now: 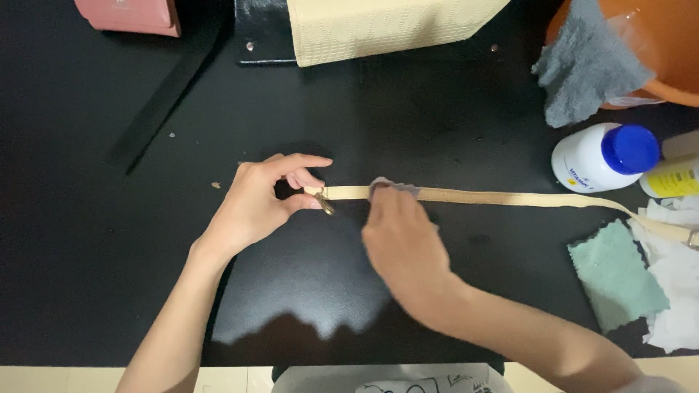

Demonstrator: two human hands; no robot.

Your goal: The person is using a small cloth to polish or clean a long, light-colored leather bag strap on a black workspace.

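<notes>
The beige strap [510,197] lies flat across the black table [109,276], running from my left hand [255,204] out to the right, where it ends near a green cloth [615,276] and some white tissues [673,291]. My left grip is closed on the strap's near end: thumb and forefinger pinch it just by the small brass clasp [325,204], which hangs free below. My right hand [404,244] presses a small grey cloth [393,188] onto the strap a little further along, fingers curled over it. The strap looks light, thin and limp; I judge it would slide or bunch if not pinned, so the end by the metal fitting is the firmest place to hold. A white bottle with a blue cap [604,155] lies beyond, beside an orange basin [655,44].
</notes>
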